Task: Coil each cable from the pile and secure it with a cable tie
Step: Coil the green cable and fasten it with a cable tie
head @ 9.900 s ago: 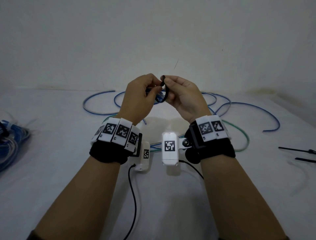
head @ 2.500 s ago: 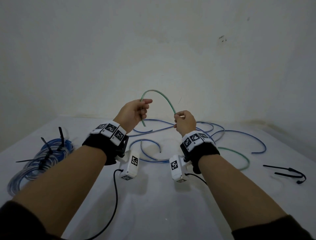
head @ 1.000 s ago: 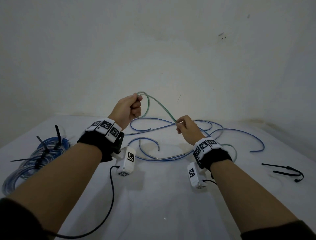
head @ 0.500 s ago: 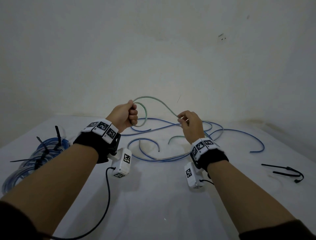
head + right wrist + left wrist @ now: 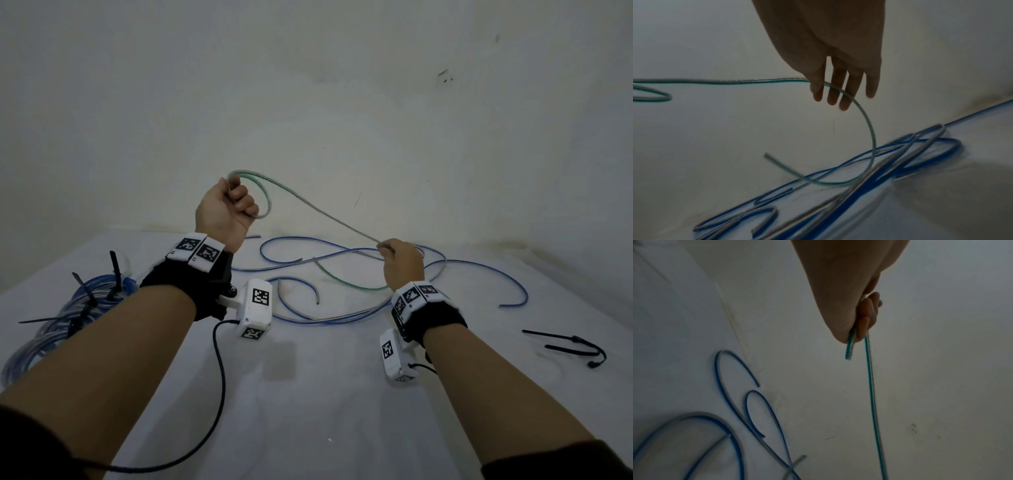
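Note:
My left hand (image 5: pixel 227 204) is raised in a fist and grips a green-and-clear cable (image 5: pixel 308 205), with one small loop hanging beside the fingers. In the left wrist view the cable's cut end (image 5: pixel 848 352) sticks out below the curled fingers (image 5: pixel 867 316). My right hand (image 5: pixel 399 257) is lower and to the right and pinches the same cable (image 5: pixel 869 123), which runs taut between the hands. Past the right hand's fingers (image 5: pixel 835 91) the cable curves down to its free end (image 5: pixel 768 156). Loose blue cables (image 5: pixel 342 251) lie tangled on the white table behind.
At the left edge of the white table (image 5: pixel 308 411) lies a coiled blue bundle (image 5: pixel 68 308) bound with black cable ties. Loose black cable ties (image 5: pixel 565 346) lie at the right. A plain wall stands close behind. Black camera leads hang from both wrists.
My left hand has risen with a small loop of green cable in it. My right hand has slid right and down along the cable, pulling the stretch between the hands straight.

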`<state>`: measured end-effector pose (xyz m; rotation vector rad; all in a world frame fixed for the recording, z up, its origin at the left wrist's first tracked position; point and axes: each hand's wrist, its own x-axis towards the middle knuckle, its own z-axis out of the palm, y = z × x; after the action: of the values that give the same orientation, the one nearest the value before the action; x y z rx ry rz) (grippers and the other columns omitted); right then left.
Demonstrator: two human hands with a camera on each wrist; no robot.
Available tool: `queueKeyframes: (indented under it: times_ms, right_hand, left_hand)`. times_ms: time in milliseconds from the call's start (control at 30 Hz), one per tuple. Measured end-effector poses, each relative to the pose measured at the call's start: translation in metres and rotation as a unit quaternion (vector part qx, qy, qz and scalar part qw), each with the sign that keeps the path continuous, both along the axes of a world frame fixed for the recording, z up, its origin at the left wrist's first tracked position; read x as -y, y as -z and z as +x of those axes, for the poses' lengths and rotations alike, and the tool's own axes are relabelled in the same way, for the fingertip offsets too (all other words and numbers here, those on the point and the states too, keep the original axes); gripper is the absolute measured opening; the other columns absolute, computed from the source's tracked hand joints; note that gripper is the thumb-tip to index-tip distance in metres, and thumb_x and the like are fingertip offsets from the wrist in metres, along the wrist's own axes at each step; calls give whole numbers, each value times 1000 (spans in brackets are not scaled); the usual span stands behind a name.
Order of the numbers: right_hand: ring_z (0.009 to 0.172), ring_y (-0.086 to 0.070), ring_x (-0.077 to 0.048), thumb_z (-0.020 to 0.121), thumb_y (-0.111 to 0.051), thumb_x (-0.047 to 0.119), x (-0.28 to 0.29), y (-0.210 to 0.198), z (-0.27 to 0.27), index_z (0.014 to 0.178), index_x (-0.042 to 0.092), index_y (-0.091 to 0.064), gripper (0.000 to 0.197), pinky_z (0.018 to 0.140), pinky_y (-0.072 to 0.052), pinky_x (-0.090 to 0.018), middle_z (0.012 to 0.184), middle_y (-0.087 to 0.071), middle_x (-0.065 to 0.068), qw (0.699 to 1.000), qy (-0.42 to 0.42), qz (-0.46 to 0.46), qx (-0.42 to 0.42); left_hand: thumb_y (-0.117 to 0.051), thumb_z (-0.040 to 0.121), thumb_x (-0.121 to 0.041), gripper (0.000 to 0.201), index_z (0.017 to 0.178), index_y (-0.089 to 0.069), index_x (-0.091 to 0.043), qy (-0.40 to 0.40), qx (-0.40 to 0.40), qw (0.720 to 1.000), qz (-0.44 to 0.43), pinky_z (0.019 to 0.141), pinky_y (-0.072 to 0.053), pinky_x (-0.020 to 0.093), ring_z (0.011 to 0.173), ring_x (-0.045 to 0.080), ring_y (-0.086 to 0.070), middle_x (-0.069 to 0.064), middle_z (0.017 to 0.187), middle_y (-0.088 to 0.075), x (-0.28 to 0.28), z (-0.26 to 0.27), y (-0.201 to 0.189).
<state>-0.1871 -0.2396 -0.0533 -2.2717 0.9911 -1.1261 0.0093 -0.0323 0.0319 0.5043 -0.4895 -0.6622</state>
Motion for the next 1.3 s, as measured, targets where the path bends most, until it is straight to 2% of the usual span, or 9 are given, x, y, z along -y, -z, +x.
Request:
queueKeyframes:
  times_ms: [200, 333, 500, 700, 833, 967, 1067, 1167, 1300]
  right_hand:
    - [106, -59, -32, 97, -46, 8, -26, -8, 18, 114, 1, -66, 27, 74, -31, -16, 114, -66, -20, 992, -112, 0, -59]
    - [104, -56, -25, 98, -43, 8, -48, -19, 26, 120, 1, -62, 29, 93, -38, -27, 120, -61, -17, 980, -186, 38, -65]
    - [70, -48, -11, 97, -47, 9, -63, -26, 29, 115, 5, -59, 22, 72, -41, -22, 79, -57, -4, 963, -253, 87, -26]
    - [62, -47, -9, 94, -49, 4, -66, -33, 25, 90, 10, -54, 8, 59, -38, -14, 67, -51, 1, 947, -297, 120, 7]
    - [62, -41, -13, 96, -48, 10, -59, -38, 21, 91, 14, -57, 11, 62, -35, -23, 65, -45, 3, 961, -266, 71, 18]
    - [68, -49, -18, 96, -48, 19, -54, -35, 23, 93, 20, -59, 12, 74, -32, -33, 63, -52, 4, 982, -185, -24, -20]
    - [93, -55, -25, 97, -43, 25, -56, -33, 27, 99, 18, -65, 23, 80, -29, -34, 89, -67, -1, 983, -106, -129, -73]
    - [98, -56, -27, 96, -43, 28, -57, -32, 29, 103, 18, -67, 27, 87, -33, -39, 99, -66, -4, 977, -102, -172, -73]
    - [95, -56, -29, 95, -41, 32, -52, -31, 33, 97, 20, -70, 32, 89, -31, -40, 97, -63, -6, 968, -89, -197, -125]
  left_hand:
    - [-27, 102, -12, 30, 81, -48, -13, -53, 200, 975, 82, 56, -44, 18, 50, 5, -53, -6, 53, -60, 21, -26, 8]
    - [-28, 101, -6, 26, 87, -49, -13, -98, 381, 908, 144, 72, -50, 19, 66, 2, -64, -8, 67, -70, 33, -41, 22]
    - [-36, 100, -8, 18, 96, -54, -9, -152, 537, 805, 201, 85, -51, 23, 88, 15, -66, 4, 91, -67, 39, -40, 39]
    - [-37, 100, -14, 20, 98, -56, -7, -191, 651, 678, 284, 76, -43, 22, 84, 13, -59, -4, 89, -64, 32, -33, 42]
    - [-33, 101, -20, 25, 89, -54, -14, -149, 672, 634, 354, 69, -45, 30, 68, 16, -55, -8, 72, -60, 25, -27, 46]
    - [-33, 101, -19, 30, 86, -58, -13, -93, 647, 655, 379, 62, -38, 19, 61, 8, -49, -3, 67, -56, 22, -32, 45]
    - [-35, 100, -18, 32, 84, -61, -8, -95, 605, 699, 370, 58, -38, 21, 58, 11, -46, 0, 63, -52, 25, -36, 43]
    - [-37, 100, -22, 34, 82, -61, -7, -94, 547, 743, 375, 50, -32, 21, 48, 7, -43, 0, 59, -48, 27, -37, 39]
    - [-34, 101, -22, 40, 74, -61, -9, 36, 504, 764, 400, 40, -26, 19, 35, 6, -33, -6, 43, -41, 24, -39, 32]
